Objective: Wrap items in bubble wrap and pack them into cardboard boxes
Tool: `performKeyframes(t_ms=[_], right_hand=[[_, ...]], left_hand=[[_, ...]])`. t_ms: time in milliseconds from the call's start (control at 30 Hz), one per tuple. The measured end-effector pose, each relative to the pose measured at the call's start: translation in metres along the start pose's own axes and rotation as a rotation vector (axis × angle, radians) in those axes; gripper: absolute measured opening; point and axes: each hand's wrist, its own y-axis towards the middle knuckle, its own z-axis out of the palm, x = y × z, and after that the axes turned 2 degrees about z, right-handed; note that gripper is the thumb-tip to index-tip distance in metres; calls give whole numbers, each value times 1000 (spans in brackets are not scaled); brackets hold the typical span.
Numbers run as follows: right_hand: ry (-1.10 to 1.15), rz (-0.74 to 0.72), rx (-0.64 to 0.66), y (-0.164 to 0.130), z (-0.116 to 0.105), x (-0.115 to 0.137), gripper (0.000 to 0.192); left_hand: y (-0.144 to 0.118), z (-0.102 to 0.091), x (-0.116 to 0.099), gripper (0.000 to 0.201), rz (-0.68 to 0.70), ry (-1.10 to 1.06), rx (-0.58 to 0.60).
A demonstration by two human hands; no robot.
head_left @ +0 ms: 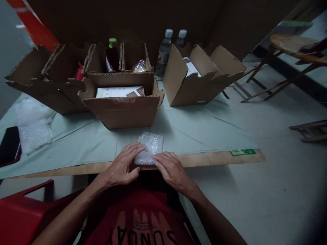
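A small folded piece of bubble wrap (152,143) lies at the table's front edge, right before me. Whether it encloses anything cannot be made out. My left hand (124,165) rests on its left side, fingers stretched out and the thumb held apart. At the lower right corner, my right hand (172,170) has its fingers together and closed on the wrap's edge. Just beyond stands a cardboard bin (125,114) with a white box (120,92) in it.
More cardboard bins (68,97) stand behind on the left, others (194,85) on the right. Two bottles (163,56) rise between them. Loose bubble wrap (34,122) and a dark phone (10,144) lie at left. A red stool (28,211) and a wooden chair (291,47) flank the table.
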Motion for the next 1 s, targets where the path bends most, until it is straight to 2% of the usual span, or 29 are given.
performKeyframes(t_ms=[133,233,333,467,533,633,767,867,933,1000], right_hand=[[195,135,37,10,-5,-6,29],[145,153,-92,18,-5,-13,26],[-25,97,-208,23,-5,-23,34],[-201,117,-139,31,-2,-36,56],[-264,145,-102,36,2,-40,54],[-257,146,-74,42,8,-42,35],[-74,185,-75,40,7,-32,16],[152,221,-30,32,-1,-19,16],[283,219,10,27,-6,-11,17],[374,223,11,22,-8,-6,19]], left_hand=[[8,0,4,52,-214,-48,-58],[21,6,9,50,-318,3,-91],[31,14,16,45,-294,174,-163],[36,21,20,37,-247,379,-205],[38,22,19,38,-272,429,-219],[39,22,19,37,-300,439,-243],[32,22,22,45,-295,289,-300],[21,16,21,72,-303,32,-321],[15,11,15,86,-323,-193,-258],[12,7,7,84,-347,-360,-191]])
